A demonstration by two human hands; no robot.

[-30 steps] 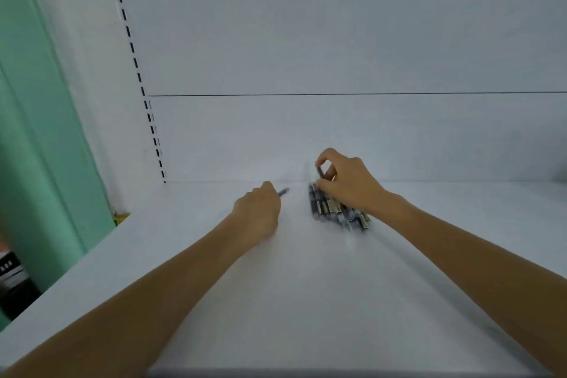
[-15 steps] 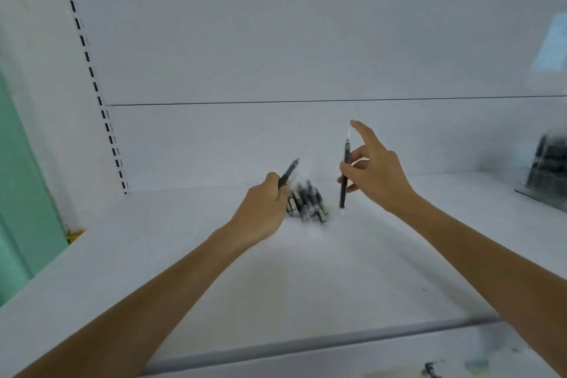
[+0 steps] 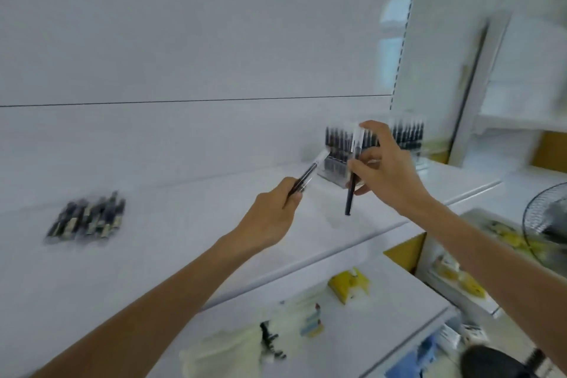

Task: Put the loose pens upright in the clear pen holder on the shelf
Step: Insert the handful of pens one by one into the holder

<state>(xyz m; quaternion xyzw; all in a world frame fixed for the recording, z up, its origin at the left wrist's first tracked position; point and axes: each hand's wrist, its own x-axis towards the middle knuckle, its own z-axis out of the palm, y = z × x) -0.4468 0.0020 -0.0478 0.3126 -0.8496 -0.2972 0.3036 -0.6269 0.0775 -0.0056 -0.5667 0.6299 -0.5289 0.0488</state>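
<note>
My left hand [image 3: 270,218] grips a dark pen [image 3: 306,175] that slants up and to the right, its clear tip close to the holder. My right hand [image 3: 386,172] pinches a second pen [image 3: 349,193] upright, just in front of the clear pen holder [image 3: 334,169]. The holder stands on the white shelf [image 3: 190,242] at the back right and has several dark pens standing in it. A heap of loose pens [image 3: 89,219] lies on the shelf far to the left. The view is blurred by motion.
Another row of upright pens [image 3: 408,135] shows right of the holder by a glossy side panel. Below the shelf edge lies a lower shelf with a yellow box [image 3: 348,285], pale packets and small items. A fan [image 3: 549,218] stands at the right.
Both hands, each with a pen, have moved right from the heap to the holder. The view has swung right, so the heap now lies far left and the holder is near.
</note>
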